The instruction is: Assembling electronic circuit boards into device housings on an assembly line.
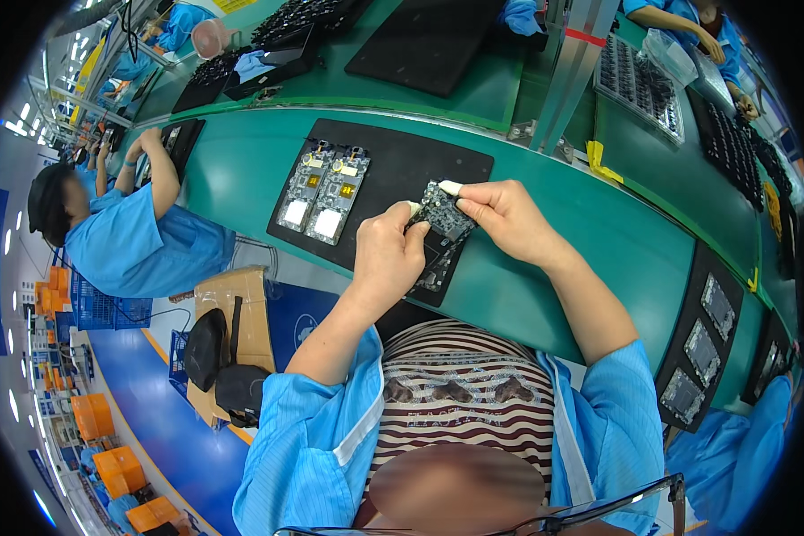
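Note:
Over the black mat (411, 147), a dark green circuit board (447, 214) is pinched between my two hands. My left hand (389, 250) grips its left edge with thumb and index finger. At its upper right corner, the thumb and index finger of my right hand (512, 221) are closed on it. Pale finger cots cover some of my fingertips. Below the held board, another dark board (433, 271) shows partly at the mat's front edge; whether the two touch is unclear. Left of my hands, two circuit boards (307, 192) (340, 198) lie side by side on the mat, each with a white square.
Green table (554, 277) runs beneath the mat. Another black mat (724, 330) at right carries several circuit boards (703, 353). A metal post (573, 76) rises behind my right hand. Trays of parts (639, 89) stand beyond. At left sits a co-worker in blue (143, 241).

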`<action>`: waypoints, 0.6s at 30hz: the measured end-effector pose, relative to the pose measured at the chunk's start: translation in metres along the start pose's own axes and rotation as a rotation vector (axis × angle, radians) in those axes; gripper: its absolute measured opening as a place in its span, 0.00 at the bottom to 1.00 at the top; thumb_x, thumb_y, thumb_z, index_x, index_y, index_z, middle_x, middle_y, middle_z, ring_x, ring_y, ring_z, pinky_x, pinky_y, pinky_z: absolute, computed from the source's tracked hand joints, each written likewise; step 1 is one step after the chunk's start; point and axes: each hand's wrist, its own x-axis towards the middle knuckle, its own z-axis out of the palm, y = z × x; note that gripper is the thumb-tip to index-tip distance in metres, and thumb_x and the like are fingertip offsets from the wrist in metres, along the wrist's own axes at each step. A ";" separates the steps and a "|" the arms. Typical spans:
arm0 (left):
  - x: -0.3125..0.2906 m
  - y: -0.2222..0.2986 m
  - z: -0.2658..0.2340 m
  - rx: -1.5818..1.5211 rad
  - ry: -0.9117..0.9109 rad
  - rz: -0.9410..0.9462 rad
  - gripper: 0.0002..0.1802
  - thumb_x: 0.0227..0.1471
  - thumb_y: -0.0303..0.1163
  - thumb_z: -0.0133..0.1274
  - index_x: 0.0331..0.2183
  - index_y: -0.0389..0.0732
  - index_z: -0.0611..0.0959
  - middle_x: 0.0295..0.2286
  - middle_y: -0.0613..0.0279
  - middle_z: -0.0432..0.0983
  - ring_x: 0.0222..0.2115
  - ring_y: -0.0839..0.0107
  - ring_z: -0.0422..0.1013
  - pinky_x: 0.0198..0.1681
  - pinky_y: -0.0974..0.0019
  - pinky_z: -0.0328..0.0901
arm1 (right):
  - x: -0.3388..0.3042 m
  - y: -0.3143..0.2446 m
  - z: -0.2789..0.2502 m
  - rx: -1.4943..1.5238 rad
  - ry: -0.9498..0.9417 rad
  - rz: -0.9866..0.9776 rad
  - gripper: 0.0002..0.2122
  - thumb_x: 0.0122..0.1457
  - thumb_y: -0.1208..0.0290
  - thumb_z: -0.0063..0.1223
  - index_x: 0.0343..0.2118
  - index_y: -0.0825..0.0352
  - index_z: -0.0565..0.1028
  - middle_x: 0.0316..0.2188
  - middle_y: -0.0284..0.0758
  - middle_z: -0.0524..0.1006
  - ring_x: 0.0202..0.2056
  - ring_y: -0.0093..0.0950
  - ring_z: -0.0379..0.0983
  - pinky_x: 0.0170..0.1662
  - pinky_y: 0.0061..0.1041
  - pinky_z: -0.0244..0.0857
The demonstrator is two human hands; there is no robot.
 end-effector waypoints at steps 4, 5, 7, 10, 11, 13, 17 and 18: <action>-0.001 -0.001 0.000 0.023 0.001 0.024 0.05 0.43 0.22 0.51 0.20 0.33 0.73 0.13 0.46 0.68 0.17 0.49 0.69 0.20 0.57 0.61 | -0.001 0.002 0.001 -0.152 -0.014 -0.065 0.06 0.56 0.75 0.48 0.32 0.73 0.73 0.19 0.36 0.73 0.23 0.15 0.62 0.29 0.22 0.62; -0.002 -0.003 0.001 0.012 0.008 0.040 0.05 0.43 0.22 0.51 0.20 0.33 0.73 0.14 0.47 0.68 0.17 0.49 0.69 0.20 0.57 0.61 | -0.002 0.003 0.001 -0.151 -0.018 -0.055 0.06 0.56 0.76 0.48 0.31 0.73 0.73 0.18 0.35 0.72 0.23 0.15 0.62 0.28 0.22 0.61; -0.003 -0.007 0.001 0.015 0.000 0.023 0.05 0.43 0.22 0.52 0.20 0.33 0.73 0.14 0.46 0.69 0.18 0.49 0.69 0.21 0.57 0.61 | -0.001 0.007 0.003 -0.150 -0.021 -0.044 0.06 0.56 0.76 0.48 0.30 0.73 0.73 0.17 0.35 0.71 0.22 0.16 0.61 0.27 0.23 0.61; 0.000 -0.014 -0.001 0.024 -0.070 -0.037 0.05 0.42 0.23 0.52 0.20 0.32 0.73 0.15 0.46 0.69 0.18 0.49 0.69 0.21 0.57 0.60 | 0.003 0.023 0.007 0.076 -0.055 0.015 0.06 0.57 0.75 0.47 0.30 0.73 0.73 0.17 0.33 0.72 0.21 0.19 0.60 0.27 0.23 0.60; 0.005 -0.018 -0.002 0.032 -0.135 -0.077 0.06 0.43 0.23 0.52 0.20 0.32 0.73 0.16 0.45 0.70 0.18 0.49 0.69 0.21 0.58 0.60 | 0.004 0.035 0.010 0.093 -0.055 0.046 0.07 0.58 0.74 0.46 0.35 0.73 0.72 0.22 0.34 0.75 0.24 0.20 0.64 0.30 0.22 0.62; 0.013 -0.049 0.001 -0.207 -0.166 -0.107 0.05 0.45 0.24 0.53 0.24 0.32 0.76 0.16 0.51 0.73 0.17 0.66 0.70 0.21 0.64 0.61 | 0.006 0.039 0.012 0.111 -0.060 0.075 0.10 0.59 0.73 0.45 0.39 0.73 0.72 0.28 0.36 0.77 0.27 0.21 0.68 0.33 0.22 0.64; 0.034 -0.080 -0.012 -0.536 -0.084 -0.334 0.03 0.49 0.22 0.50 0.29 0.31 0.76 0.22 0.63 0.76 0.23 0.82 0.69 0.23 0.75 0.62 | 0.007 0.037 -0.002 0.058 0.139 0.048 0.23 0.62 0.70 0.42 0.57 0.74 0.55 0.50 0.43 0.68 0.48 0.28 0.68 0.51 0.25 0.61; 0.041 -0.095 -0.013 -0.412 -0.095 -0.359 0.04 0.49 0.23 0.50 0.29 0.31 0.76 0.21 0.62 0.76 0.22 0.81 0.69 0.23 0.73 0.62 | 0.007 0.035 -0.005 0.092 0.201 0.068 0.23 0.61 0.69 0.43 0.56 0.74 0.56 0.49 0.45 0.69 0.48 0.30 0.68 0.51 0.25 0.62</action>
